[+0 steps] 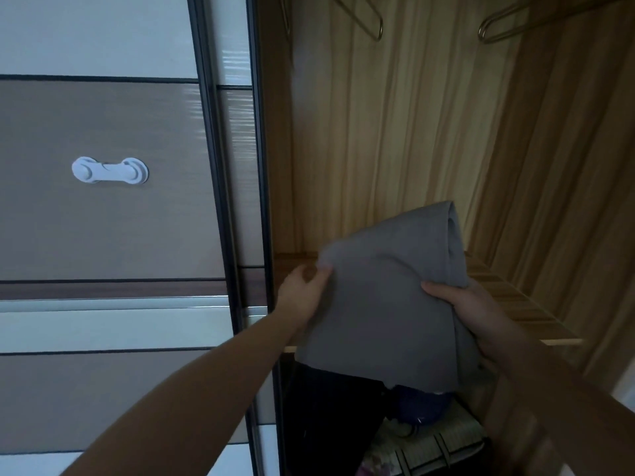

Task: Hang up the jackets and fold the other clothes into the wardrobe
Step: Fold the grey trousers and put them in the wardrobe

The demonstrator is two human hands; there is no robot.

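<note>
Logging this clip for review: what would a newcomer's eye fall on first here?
First, the folded grey garment at centre, held in front of the wooden shelf of the open wardrobe. The left hand pinches its left corner and the right hand grips its right side. Next come the white latch on the sliding door at left and the bare hangers at the top.

Left hand (304, 290) and right hand (470, 314), each continuous with a bare forearm, uncovered as far as the view shows. The left forearm is slender and sharply rendered, and a short thumbnail shows on its hand. The right forearm is blurred, its surface detail indistinct.
</note>
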